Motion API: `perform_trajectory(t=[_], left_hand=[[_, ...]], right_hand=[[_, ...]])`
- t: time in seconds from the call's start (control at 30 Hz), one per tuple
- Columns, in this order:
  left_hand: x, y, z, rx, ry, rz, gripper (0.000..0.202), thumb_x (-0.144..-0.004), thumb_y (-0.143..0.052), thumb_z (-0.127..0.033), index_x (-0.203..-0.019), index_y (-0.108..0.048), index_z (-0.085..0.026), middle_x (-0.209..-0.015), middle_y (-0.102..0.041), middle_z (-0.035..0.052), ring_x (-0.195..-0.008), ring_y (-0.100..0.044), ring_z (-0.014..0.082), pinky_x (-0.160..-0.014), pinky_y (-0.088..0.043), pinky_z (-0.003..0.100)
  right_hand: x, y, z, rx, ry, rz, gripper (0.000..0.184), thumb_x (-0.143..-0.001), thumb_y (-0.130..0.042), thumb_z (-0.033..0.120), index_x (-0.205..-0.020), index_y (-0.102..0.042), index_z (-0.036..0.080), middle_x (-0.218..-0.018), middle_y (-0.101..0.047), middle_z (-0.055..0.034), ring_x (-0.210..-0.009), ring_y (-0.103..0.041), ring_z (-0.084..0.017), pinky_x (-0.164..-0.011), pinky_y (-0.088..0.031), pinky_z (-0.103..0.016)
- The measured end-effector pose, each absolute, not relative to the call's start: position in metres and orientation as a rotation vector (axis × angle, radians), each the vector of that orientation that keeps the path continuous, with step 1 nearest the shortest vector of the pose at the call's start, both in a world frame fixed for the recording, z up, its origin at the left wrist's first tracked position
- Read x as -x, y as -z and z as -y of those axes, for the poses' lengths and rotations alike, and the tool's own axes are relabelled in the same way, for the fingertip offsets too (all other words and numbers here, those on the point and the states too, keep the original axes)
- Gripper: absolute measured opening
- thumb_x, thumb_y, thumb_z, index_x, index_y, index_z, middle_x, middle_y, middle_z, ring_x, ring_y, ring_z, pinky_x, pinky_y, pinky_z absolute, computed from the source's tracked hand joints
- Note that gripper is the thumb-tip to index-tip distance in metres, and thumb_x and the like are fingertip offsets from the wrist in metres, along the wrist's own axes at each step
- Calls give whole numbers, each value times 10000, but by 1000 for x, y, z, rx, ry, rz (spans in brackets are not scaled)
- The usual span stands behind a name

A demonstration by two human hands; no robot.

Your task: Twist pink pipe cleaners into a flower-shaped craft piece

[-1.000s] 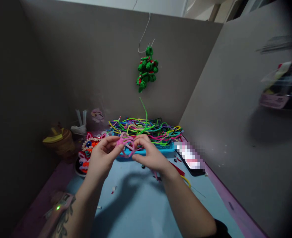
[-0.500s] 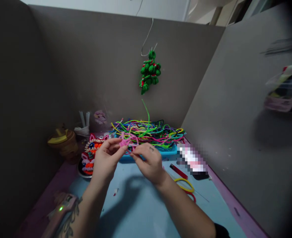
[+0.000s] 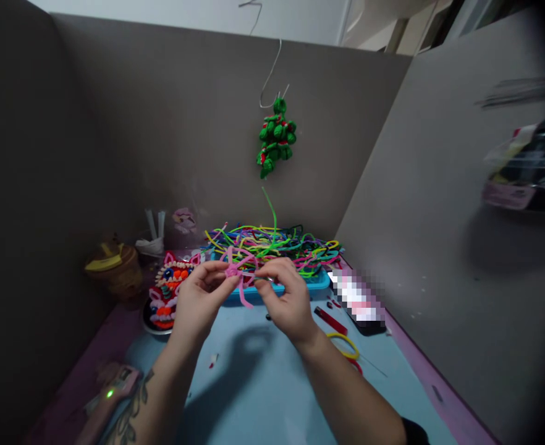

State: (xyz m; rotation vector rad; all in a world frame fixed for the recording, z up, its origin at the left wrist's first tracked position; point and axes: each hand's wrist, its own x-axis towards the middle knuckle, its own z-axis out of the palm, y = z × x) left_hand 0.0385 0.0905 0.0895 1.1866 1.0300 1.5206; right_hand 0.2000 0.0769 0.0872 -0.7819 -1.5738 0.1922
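Observation:
My left hand (image 3: 202,303) pinches a pink pipe-cleaner piece (image 3: 233,270) between thumb and fingers. The piece has a tight knotted middle, with loops rising above it and one loose strand hanging below. To its right, my right hand (image 3: 289,300) is closed at the fingertips on the end of a strand of the same piece, stretched sideways between both hands. Both hands are held above the table, in front of a blue tray (image 3: 307,284) heaped with many-coloured pipe cleaners (image 3: 282,238).
Finished orange and pink figures (image 3: 173,275) fill a bowl at the left. To the right lie a red lighter (image 3: 330,321), yellow-and-red-handled scissors (image 3: 344,343) and a phone (image 3: 372,326). A pink glue gun (image 3: 108,395) rests front left. A green ornament (image 3: 277,133) hangs on a wire hook.
My right hand has moved right, away from the left, drawing a strand outward. A loose pink strand now hangs below the piece. The left hand stays nearly in place.

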Motion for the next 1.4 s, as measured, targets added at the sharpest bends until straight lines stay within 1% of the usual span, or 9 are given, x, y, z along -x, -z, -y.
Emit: perform_trajectory(t=[0.07,0.1,0.2,0.37,0.6,0.83,1.13,1.3,1.4], left_hand=[[-39,-89,-88,-1213,-1490,-1015,345,-588,-884,-254,-859,-691,-163,-691,-715,0,-654,-657,115,-639,-509,201],[-40,-89,-88,-1220,-1477,-997,342,-591,-884,-253,-861,-694,-164,-709,-722,5,-670,-665,119,-653,-516,206],[-41,-90,-86,-1206,-1445,-943,329,-599,-883,-262,-859,-706,-165,-732,-723,11,-693,-671,125,-675,-526,215],[-43,-93,-88,-1151,-1452,-904,312,-596,-886,-283,-830,-720,-161,-743,-713,16,-677,-648,116,-659,-520,215],[-41,-94,-85,-1172,-1406,-907,338,-591,-894,-277,-844,-702,-163,-642,-706,0,-624,-650,112,-635,-519,205],[-40,-91,-84,-1248,-1333,-905,291,-653,-865,-300,-829,-681,-158,-678,-724,14,-649,-667,112,-648,-520,198],[-44,-89,-85,-1260,-1339,-945,301,-649,-860,-310,-838,-677,-162,-682,-722,23,-649,-678,136,-639,-527,224],[-47,-90,-81,-1430,-1467,-1084,217,-680,-821,-294,-817,-693,-184,-705,-722,17,-640,-675,150,-607,-521,233],[-47,-89,-79,-1580,-1527,-1168,143,-702,-795,-270,-798,-710,-205,-722,-729,17,-663,-692,166,-646,-541,253]], right_hand=[[-196,-86,-79,894,-70,1593,24,-877,-642,236,-862,-655,223,-876,-680,-46,-888,-603,-211,-820,-476,-380],[-194,-85,-80,915,-49,1618,18,-873,-639,210,-863,-647,223,-885,-681,-43,-897,-599,-211,-828,-469,-380],[-192,-82,-80,929,-56,1679,86,-903,-597,175,-844,-622,232,-845,-690,-22,-861,-586,-202,-814,-452,-369],[-194,-81,-79,942,-55,1679,103,-917,-580,187,-845,-624,246,-821,-700,-25,-863,-557,-220,-814,-451,-389],[-194,-86,-77,946,-171,1646,133,-880,-603,168,-769,-619,240,-762,-687,-15,-804,-566,-205,-759,-459,-363],[-192,-85,-74,965,-207,1619,144,-882,-576,140,-765,-604,220,-798,-684,-28,-837,-559,-203,-766,-447,-350],[-188,-80,-75,993,-316,1545,144,-893,-575,152,-770,-610,220,-816,-661,-28,-864,-559,-206,-780,-444,-349],[-184,-76,-79,1036,-398,1437,150,-867,-615,195,-719,-623,216,-881,-619,-38,-921,-564,-202,-848,-446,-353],[-182,-69,-83,1077,-457,1378,151,-853,-616,218,-702,-622,211,-915,-588,-48,-941,-558,-204,-866,-449,-351]])
